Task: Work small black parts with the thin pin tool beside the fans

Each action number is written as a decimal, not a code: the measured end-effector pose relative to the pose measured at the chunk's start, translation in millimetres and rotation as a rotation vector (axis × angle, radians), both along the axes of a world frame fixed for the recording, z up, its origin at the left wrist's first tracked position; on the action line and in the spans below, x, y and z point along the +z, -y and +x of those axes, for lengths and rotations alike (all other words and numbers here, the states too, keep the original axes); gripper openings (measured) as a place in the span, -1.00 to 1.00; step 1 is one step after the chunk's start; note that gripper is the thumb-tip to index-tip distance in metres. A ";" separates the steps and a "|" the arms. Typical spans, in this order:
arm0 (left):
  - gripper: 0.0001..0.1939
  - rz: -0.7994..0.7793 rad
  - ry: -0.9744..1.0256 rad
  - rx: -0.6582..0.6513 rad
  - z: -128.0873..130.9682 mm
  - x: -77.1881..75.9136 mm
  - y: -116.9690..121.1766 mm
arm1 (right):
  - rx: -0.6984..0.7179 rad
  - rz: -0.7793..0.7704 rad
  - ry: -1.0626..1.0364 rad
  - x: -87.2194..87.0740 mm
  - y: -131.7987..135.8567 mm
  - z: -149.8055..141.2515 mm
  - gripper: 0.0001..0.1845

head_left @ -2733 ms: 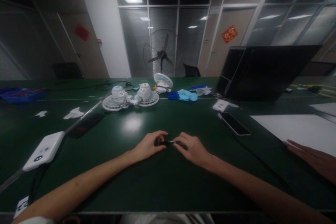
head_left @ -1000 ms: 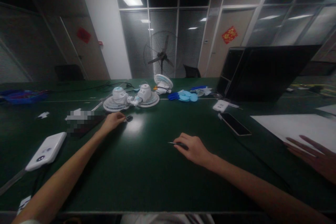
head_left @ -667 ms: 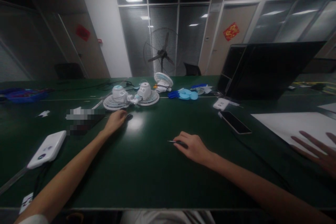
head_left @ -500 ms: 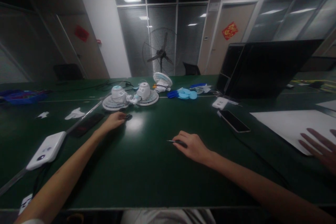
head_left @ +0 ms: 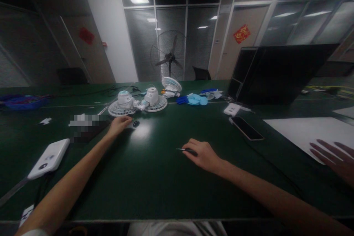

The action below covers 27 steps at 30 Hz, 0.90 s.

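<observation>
My right hand [head_left: 203,155] is closed around a small screwdriver [head_left: 190,151], its dark handle in the fingers and its thin metal shaft pointing left just above the table. Farther off on the left, my left hand [head_left: 119,124] reaches to the table with its fingers pressed together; whatever is between them, if anything, is too small to name. A small dark object [head_left: 135,124] lies just right of those fingertips. Right behind that hand stand white fan heads with round grilles, one [head_left: 124,103] on the left and another [head_left: 155,101] beside it.
A third fan head [head_left: 170,85] and blue gloves [head_left: 193,99] lie farther back. A black monitor [head_left: 284,73] stands at right, near a phone [head_left: 246,128]. Another person's hand [head_left: 334,158] rests on white paper [head_left: 309,129]. A white power bank-like device [head_left: 49,158] lies at left.
My left fingers have drawn slightly left and away, leaving the small dark object more exposed. The right hand keeps its place with the screwdriver. The other person's hand has shifted slightly left.
</observation>
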<state>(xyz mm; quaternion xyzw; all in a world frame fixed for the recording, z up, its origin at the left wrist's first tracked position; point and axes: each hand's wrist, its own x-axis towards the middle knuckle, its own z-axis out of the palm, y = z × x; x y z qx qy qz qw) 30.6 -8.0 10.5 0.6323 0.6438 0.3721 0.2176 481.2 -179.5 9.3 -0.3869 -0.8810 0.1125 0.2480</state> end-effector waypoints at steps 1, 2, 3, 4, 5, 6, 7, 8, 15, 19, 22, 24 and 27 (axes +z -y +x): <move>-0.48 0.013 0.015 0.010 4.7 -1.2 0.5 | -0.001 0.001 0.001 0.3 0.1 0.0 -0.81; -0.47 0.021 0.027 0.013 9.0 -2.7 0.6 | -0.003 0.002 0.001 0.4 0.1 0.1 -0.81; -0.47 0.027 0.041 0.015 12.6 -4.4 0.5 | -0.004 0.003 0.001 0.3 -0.1 0.0 -0.80; -0.48 0.028 0.051 0.020 15.5 -6.0 0.3 | -0.004 0.002 -0.001 0.0 -0.3 0.0 -0.80; -0.48 0.027 0.060 0.024 17.4 -7.6 0.0 | -0.004 0.001 -0.003 -0.5 -0.8 0.0 -0.80; -0.49 0.024 0.066 0.030 18.6 -8.9 -0.2 | -0.003 -0.002 -0.005 -1.2 -1.3 0.0 -0.80; -0.51 0.020 0.072 0.035 19.1 -9.9 -0.5 | -0.002 -0.005 -0.007 -2.0 -1.8 0.1 -0.80; -0.52 0.015 0.076 0.040 19.1 -10.7 -0.7 | 0.001 -0.008 -0.009 -2.8 -2.2 0.1 -0.79; -0.57 -0.021 0.101 0.062 16.9 -11.8 -2.7 | 0.008 -0.021 -0.018 -0.6 -0.6 -0.4 -0.80; -0.57 -0.032 0.115 0.061 16.8 -12.0 -4.0 | 0.000 -0.033 0.005 3.9 1.4 -0.6 -0.80; -0.57 -0.042 0.125 0.046 17.7 -13.0 -4.1 | -0.002 -0.026 0.016 3.9 1.3 -0.3 -0.79; -0.55 -0.045 0.134 0.027 18.5 -14.0 -4.1 | 0.001 -0.017 0.010 2.1 0.6 0.1 -0.79; -0.52 -0.052 0.144 -0.010 18.9 -15.6 -4.7 | 0.002 -0.017 0.000 -1.3 -0.9 0.2 -0.79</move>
